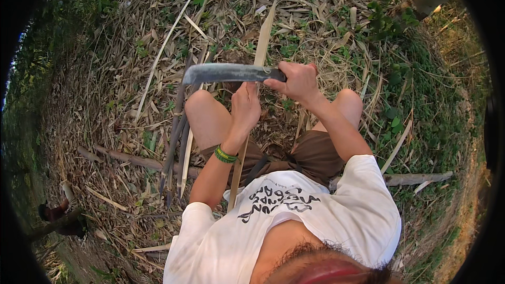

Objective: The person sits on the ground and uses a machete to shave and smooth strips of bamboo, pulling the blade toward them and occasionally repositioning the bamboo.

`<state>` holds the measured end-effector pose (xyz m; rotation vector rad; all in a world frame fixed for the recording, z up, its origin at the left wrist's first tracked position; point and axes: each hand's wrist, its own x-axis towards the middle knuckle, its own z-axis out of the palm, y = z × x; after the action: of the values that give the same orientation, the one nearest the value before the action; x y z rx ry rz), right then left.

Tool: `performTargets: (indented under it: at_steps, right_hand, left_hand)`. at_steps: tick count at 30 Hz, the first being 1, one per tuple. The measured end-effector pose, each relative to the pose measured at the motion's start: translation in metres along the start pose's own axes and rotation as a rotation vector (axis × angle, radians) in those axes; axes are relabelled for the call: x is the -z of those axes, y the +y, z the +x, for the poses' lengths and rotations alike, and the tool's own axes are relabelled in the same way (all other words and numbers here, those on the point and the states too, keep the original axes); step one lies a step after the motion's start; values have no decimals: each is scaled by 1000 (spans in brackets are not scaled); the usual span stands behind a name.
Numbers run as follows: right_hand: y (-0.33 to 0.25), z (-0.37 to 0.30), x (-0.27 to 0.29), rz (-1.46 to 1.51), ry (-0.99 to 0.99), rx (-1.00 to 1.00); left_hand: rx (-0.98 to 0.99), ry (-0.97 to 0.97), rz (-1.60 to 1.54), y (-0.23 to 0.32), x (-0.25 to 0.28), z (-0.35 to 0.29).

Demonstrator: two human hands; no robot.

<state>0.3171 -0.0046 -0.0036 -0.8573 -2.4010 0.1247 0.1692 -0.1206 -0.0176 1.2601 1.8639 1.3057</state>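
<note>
My right hand (301, 81) is closed around the dark handle of a machete (226, 73), whose long blade points left, crosswise over a pale split bamboo strip (265, 34). My left hand (245, 106) grips that strip just below the blade, between my bent knees. From there the strip runs forward over the leaf litter, and its near end passes under my left wrist to my white shirt. Whether the cutting edge touches the bamboo, I cannot tell.
Dark bamboo strips (179, 115) lie beside my left knee. A long thin pale strip (167, 47) stretches farther out on the left. One branch (137, 160) lies at left, another (421, 178) at right. Dry leaves cover the ground. At the far left another person (60, 221) is partly visible.
</note>
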Motion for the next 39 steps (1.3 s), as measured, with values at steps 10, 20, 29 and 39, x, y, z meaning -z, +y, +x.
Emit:
performTargets:
  at_steps: [10,20,29,39]
  right_hand:
    - [94,44,51,131,-25,-581]
    - [-17,-3,7,40,-91,-71]
    - [-5,15,19,-64,5,154]
    - [161,83,31,-119,-145,-612]
  left_hand:
    - [382,-152,-267,6,21,-3]
    - [192,-96,4,4,1,19]
    - [154,-140,-84,15,21,12]
    - [421,-342,-154,17,67,-56]
